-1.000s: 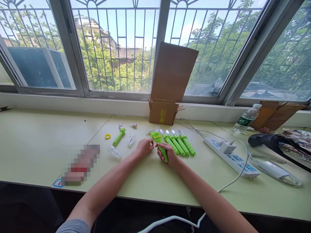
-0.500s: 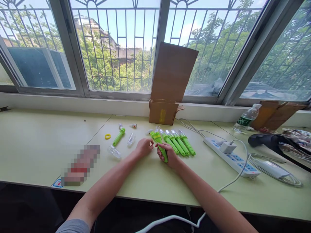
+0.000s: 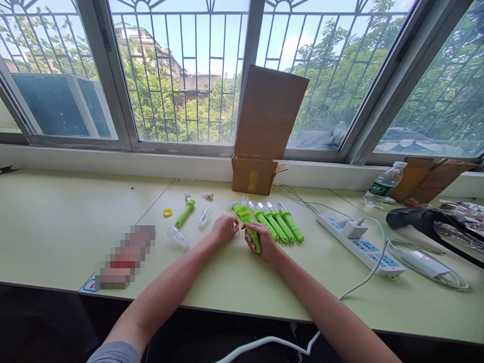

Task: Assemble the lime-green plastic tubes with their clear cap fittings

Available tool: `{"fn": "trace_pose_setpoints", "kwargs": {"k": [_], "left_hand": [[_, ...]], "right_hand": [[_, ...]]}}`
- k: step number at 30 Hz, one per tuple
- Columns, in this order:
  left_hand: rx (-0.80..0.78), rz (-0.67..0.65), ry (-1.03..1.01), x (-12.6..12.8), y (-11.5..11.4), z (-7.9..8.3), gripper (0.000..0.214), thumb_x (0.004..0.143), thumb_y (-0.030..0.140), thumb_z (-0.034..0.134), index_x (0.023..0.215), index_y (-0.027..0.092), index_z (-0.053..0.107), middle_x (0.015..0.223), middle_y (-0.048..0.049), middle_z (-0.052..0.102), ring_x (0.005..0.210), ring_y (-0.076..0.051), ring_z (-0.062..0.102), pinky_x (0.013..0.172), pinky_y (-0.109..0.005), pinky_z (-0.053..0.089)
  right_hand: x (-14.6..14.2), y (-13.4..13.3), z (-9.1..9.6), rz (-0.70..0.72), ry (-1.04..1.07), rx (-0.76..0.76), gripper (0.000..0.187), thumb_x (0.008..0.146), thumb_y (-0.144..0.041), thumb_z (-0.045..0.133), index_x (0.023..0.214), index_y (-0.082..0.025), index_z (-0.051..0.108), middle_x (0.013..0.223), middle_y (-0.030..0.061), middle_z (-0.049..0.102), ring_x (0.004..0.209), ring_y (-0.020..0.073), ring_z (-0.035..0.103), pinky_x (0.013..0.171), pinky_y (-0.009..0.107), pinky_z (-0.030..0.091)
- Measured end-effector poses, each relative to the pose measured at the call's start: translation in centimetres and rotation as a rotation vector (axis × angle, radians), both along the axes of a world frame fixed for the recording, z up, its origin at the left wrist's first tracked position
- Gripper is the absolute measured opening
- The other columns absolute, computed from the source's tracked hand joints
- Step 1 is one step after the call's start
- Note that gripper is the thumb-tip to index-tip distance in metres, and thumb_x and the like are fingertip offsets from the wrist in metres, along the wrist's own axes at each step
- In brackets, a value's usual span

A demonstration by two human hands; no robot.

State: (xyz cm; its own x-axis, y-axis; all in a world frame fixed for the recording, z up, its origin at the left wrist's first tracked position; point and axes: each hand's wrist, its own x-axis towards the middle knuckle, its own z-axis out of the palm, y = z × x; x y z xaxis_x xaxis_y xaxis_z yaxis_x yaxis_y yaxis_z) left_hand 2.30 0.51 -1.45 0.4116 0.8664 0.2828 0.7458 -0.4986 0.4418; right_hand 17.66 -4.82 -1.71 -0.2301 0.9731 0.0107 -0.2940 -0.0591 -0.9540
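The right grip (image 3: 262,243) is closed around the lower body of a green plastic stick (image 3: 254,236), whose wide, ribbed head points up and away from the palm, slanting toward the left. The left grip (image 3: 226,229) lies just beside that head, its fingers curled inward; whether it pinches anything small cannot be told.

Just beyond the right grip and to its right, a row of capped green sticks (image 3: 288,227) lies side by side on the counter (image 3: 56,212), clear tips pointing away. To the left of the left grip, near it, lies a clear plastic cap (image 3: 204,218); further left are a slimmer green tube (image 3: 184,215) with a white piece at its far end, a larger clear cap (image 3: 178,236) on its near side, and a yellow ring (image 3: 167,213). A small white part (image 3: 207,195) with a red mark lies beyond the left grip.

Straight beyond both grips stands an open cardboard box (image 3: 252,175), its flap raised against the window. Well to the right of the right grip are a white power strip (image 3: 368,251), a coiled cable (image 3: 449,280) and a plastic bottle (image 3: 385,182).
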Motion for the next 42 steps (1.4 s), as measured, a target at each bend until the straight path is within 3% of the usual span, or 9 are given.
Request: {"fn": "trace_pose_setpoints", "kwargs": {"k": [16,20,25,31,42], "left_hand": [[-0.002,0.010,0.036,-0.2,0.0,0.1,0.020,0.086,0.031,0.055,0.088,0.021,0.071,0.079,-0.0042,0.070,0.072,-0.017,0.064,0.067,-0.025,0.044],[0.007,0.034,-0.010,-0.3,0.1,0.0,0.023,0.089,0.035,0.052,0.096,0.022,0.068,0.081,-0.0022,0.070,0.074,-0.016,0.063,0.069,-0.026,0.044],[0.053,0.080,-0.065,-0.4,0.6,-0.4,0.027,0.090,0.036,0.050,0.110,0.022,0.062,0.099,-0.0040,0.068,0.091,-0.018,0.062,0.078,-0.027,0.045],[0.121,0.073,-0.056,-0.4,1.6,-1.0,0.037,0.088,0.032,0.051,0.123,0.021,0.052,0.126,-0.0089,0.055,0.119,-0.023,0.048,0.098,-0.034,0.040],[0.042,0.096,0.033,-0.2,2.1,-1.5,0.063,0.084,0.044,0.052,0.140,0.021,0.033,0.143,-0.0147,0.039,0.136,-0.028,0.032,0.109,-0.041,0.027]], "right_hand": [[0.0,0.0,0.0,-0.005,-0.008,0.010,0.022,0.076,-0.037,0.063,0.080,-0.016,0.059,0.045,-0.0049,0.049,0.030,0.0075,0.038,0.028,0.019,0.024],[-0.1,0.0,0.1,0.002,-0.003,0.014,0.024,0.075,-0.039,0.064,0.081,-0.016,0.059,0.044,-0.0054,0.049,0.030,0.0074,0.038,0.028,0.019,0.024],[0.0,0.0,0.0,0.010,-0.005,0.010,0.023,0.074,-0.038,0.064,0.081,-0.017,0.059,0.044,-0.0057,0.049,0.030,0.0076,0.038,0.029,0.019,0.025],[0.0,0.1,-0.1,0.004,-0.006,0.015,0.024,0.075,-0.039,0.064,0.081,-0.017,0.059,0.045,-0.0053,0.049,0.030,0.0073,0.038,0.028,0.019,0.024],[-0.2,-0.1,0.2,-0.004,-0.008,0.008,0.023,0.074,-0.039,0.064,0.080,-0.017,0.059,0.045,-0.0048,0.050,0.030,0.0079,0.039,0.028,0.020,0.024]]}}
